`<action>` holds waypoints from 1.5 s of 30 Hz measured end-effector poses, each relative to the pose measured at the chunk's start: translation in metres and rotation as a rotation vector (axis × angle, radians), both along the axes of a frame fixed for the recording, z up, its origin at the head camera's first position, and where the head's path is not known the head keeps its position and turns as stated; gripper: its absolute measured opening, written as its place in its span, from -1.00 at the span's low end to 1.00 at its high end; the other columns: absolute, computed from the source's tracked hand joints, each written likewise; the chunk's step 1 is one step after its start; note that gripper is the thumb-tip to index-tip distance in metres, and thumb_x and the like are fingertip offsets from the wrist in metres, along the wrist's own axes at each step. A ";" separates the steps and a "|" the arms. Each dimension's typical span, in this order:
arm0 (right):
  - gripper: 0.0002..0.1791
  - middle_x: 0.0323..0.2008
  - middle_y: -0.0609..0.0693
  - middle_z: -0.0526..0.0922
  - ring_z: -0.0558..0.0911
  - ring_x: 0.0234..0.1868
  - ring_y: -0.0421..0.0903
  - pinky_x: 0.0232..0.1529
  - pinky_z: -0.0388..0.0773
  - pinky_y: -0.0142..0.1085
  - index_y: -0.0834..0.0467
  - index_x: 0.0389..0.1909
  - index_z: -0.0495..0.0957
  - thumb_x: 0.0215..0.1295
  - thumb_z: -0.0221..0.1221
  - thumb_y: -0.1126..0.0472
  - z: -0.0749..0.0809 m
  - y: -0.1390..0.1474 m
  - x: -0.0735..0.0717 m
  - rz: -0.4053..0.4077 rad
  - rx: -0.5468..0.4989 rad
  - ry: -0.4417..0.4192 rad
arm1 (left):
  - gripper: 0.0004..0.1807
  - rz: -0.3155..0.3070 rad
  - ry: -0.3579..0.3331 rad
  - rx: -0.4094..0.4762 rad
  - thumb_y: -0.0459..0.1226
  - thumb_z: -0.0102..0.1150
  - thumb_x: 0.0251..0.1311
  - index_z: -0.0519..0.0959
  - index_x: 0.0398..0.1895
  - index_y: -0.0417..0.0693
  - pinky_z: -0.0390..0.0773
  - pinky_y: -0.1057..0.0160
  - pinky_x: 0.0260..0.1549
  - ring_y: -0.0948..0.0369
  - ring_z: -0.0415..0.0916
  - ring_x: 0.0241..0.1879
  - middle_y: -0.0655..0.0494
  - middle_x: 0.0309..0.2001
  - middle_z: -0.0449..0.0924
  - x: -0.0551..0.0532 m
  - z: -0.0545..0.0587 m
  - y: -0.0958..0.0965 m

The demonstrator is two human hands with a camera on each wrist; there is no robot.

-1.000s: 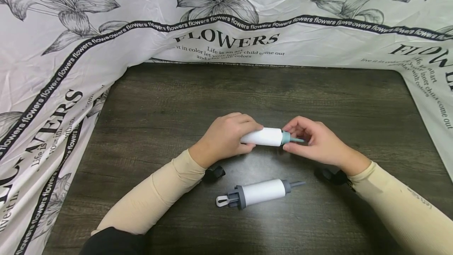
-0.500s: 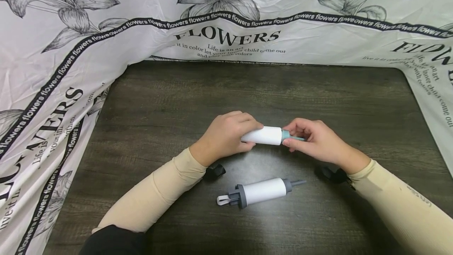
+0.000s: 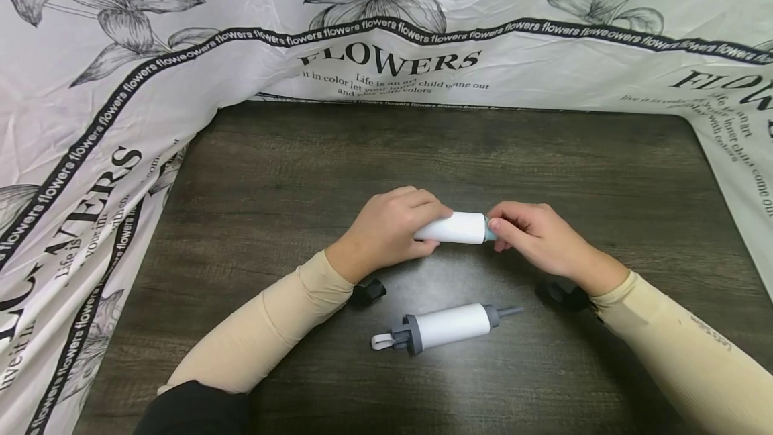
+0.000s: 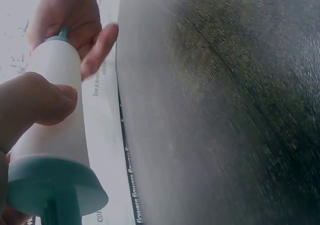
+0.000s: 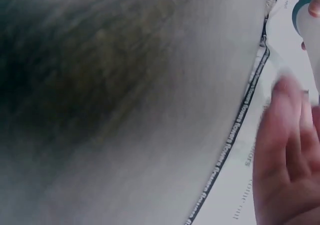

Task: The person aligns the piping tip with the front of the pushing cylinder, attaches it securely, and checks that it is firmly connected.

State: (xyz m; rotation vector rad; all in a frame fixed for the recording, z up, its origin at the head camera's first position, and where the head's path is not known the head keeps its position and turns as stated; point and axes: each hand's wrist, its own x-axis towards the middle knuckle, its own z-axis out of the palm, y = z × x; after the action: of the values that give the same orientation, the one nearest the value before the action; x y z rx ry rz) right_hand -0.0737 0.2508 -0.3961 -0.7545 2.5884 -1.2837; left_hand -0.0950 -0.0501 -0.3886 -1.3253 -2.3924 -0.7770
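Observation:
My left hand (image 3: 395, 228) grips the white barrel of an icing syringe (image 3: 464, 227) above the middle of the table. In the left wrist view my thumb lies along the barrel, and a teal flange (image 4: 52, 182) shows at its near end. My right hand (image 3: 540, 237) is at the other end, thumb and fingers about the teal nozzle collar (image 3: 490, 229). The nozzle's thin tip is hidden by that hand in the head view. Seen from the right wrist, the right thumb (image 5: 285, 105) is blurred.
A second icing syringe (image 3: 453, 325), white with dark grey ends and a looped plunger handle, lies on the dark wooden table (image 3: 302, 160) nearer the person. White flower-printed cloth (image 3: 386, 72) borders the table at the back and sides.
My right hand has closed in on the teal nozzle, its thumb now over the collar and the tip covered. The left hand and the syringe have barely moved.

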 end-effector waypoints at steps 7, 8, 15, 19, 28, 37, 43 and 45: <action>-0.60 -0.08 0.01 0.71 0.69 -0.18 -0.15 -0.22 0.67 -0.39 0.10 -0.16 0.69 0.10 0.48 0.59 -0.002 -0.004 -0.002 0.015 -0.204 0.171 | -0.55 0.010 -0.020 -0.032 -0.30 0.58 -0.04 0.77 0.02 -0.03 0.69 0.19 -0.16 0.13 0.68 -0.09 0.14 -0.07 0.75 -0.002 -0.002 -0.001; -0.56 -0.06 0.03 0.71 0.69 -0.16 -0.14 -0.19 0.68 -0.38 0.11 -0.17 0.69 0.03 0.51 0.61 -0.002 -0.004 -0.002 0.030 -0.225 0.179 | -0.54 0.013 -0.027 -0.034 -0.30 0.58 -0.04 0.77 0.02 -0.03 0.69 0.19 -0.16 0.13 0.68 -0.09 0.14 -0.07 0.75 -0.002 -0.003 -0.002; -0.41 -0.02 -0.04 0.72 0.69 -0.11 -0.20 -0.10 0.67 -0.41 0.09 -0.10 0.69 -0.19 0.65 0.55 -0.007 0.000 -0.002 0.081 -0.180 0.215 | -0.55 0.014 -0.067 -0.049 -0.29 0.60 -0.02 0.77 0.03 -0.01 0.68 0.18 -0.13 0.14 0.68 -0.07 0.14 -0.05 0.75 -0.004 -0.004 -0.003; -0.42 -0.05 -0.06 0.74 0.72 -0.15 -0.20 -0.12 0.68 -0.43 0.11 -0.07 0.69 -0.14 0.63 0.54 -0.009 0.001 -0.003 0.082 -0.145 0.235 | -0.55 0.010 -0.074 -0.060 -0.29 0.61 -0.01 0.77 0.03 -0.02 0.68 0.18 -0.11 0.13 0.68 -0.06 0.13 -0.05 0.75 -0.004 -0.004 -0.003; -0.54 -0.16 -0.09 0.77 0.74 -0.23 -0.20 -0.41 0.62 -0.41 0.12 0.05 0.64 0.16 0.46 0.51 -0.009 0.000 -0.003 0.037 -0.119 0.136 | -0.56 0.005 -0.042 -0.031 -0.29 0.60 -0.01 0.77 0.01 -0.04 0.68 0.20 -0.15 0.12 0.68 -0.09 0.11 -0.07 0.75 -0.004 -0.004 -0.003; -0.76 -0.20 -0.07 0.80 0.75 -0.27 -0.04 -0.19 0.59 -0.39 0.17 0.16 0.50 0.57 0.12 0.40 -0.009 0.001 -0.001 0.032 -0.069 -0.001 | -0.57 -0.007 -0.011 -0.007 -0.33 0.56 -0.02 0.76 0.00 -0.04 0.68 0.21 -0.15 0.12 0.68 -0.10 0.12 -0.09 0.75 -0.005 -0.005 -0.002; -0.58 0.10 0.08 0.71 0.70 -0.01 -0.15 -0.01 0.58 -0.42 0.23 0.28 0.44 0.45 0.21 0.46 -0.006 0.001 0.000 0.004 -0.113 0.049 | -0.58 -0.007 -0.018 -0.021 -0.33 0.55 0.00 0.77 0.01 -0.03 0.68 0.21 -0.15 0.13 0.68 -0.10 0.14 -0.07 0.75 -0.006 -0.006 -0.002; -0.47 0.12 0.14 0.67 0.69 0.03 -0.11 0.04 0.59 -0.38 0.26 0.23 0.48 0.26 0.39 0.49 -0.006 0.000 -0.001 0.009 -0.147 0.091 | -0.57 -0.002 -0.021 -0.030 -0.33 0.55 -0.01 0.76 0.01 -0.03 0.68 0.21 -0.15 0.12 0.68 -0.09 0.14 -0.07 0.75 -0.005 -0.007 -0.004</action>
State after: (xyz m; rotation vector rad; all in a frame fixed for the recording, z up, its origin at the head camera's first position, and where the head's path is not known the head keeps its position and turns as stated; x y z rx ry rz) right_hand -0.0745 0.2506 -0.4022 -0.8674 2.5782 -1.4840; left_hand -0.1005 -0.0540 -0.3952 -1.3371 -2.4282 -0.7624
